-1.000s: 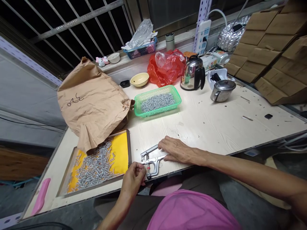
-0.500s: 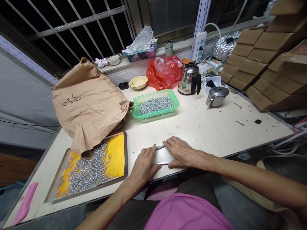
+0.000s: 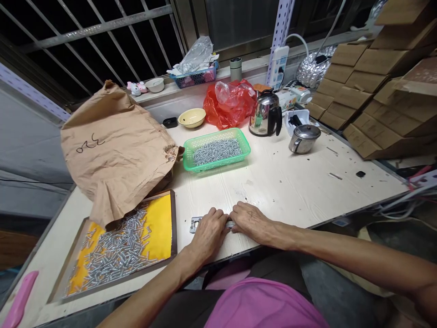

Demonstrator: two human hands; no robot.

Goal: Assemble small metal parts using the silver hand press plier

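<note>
A small metal hand-press tool (image 3: pixel 195 223) lies flat near the table's front edge, with only its left end showing. My left hand (image 3: pixel 209 231) covers its middle, fingers curled down over it. My right hand (image 3: pixel 251 220) rests on its right end, fingers pressed together onto the handles. The two hands touch each other over the tool. Left of them sits a brown-framed tray with a yellow bottom (image 3: pixel 161 224), holding several silver screws (image 3: pixel 119 248). A green plastic basket (image 3: pixel 187 159) of the same screws stands farther back on the table.
A big brown paper bag (image 3: pixel 112 146) overlaps the tray's far end. At the back stand a yellow bowl (image 3: pixel 191 117), a red plastic bag (image 3: pixel 228 104), a steel kettle (image 3: pixel 264 114) and a small lidded pot (image 3: pixel 303 138). Cardboard boxes (image 3: pixel 375 86) pile up at right. A pink strip (image 3: pixel 18 300) lies far left.
My left hand left the tool's tip and came down over its body. The spread handles are now pressed together under both hands. The camera view shifted slightly to the right.
</note>
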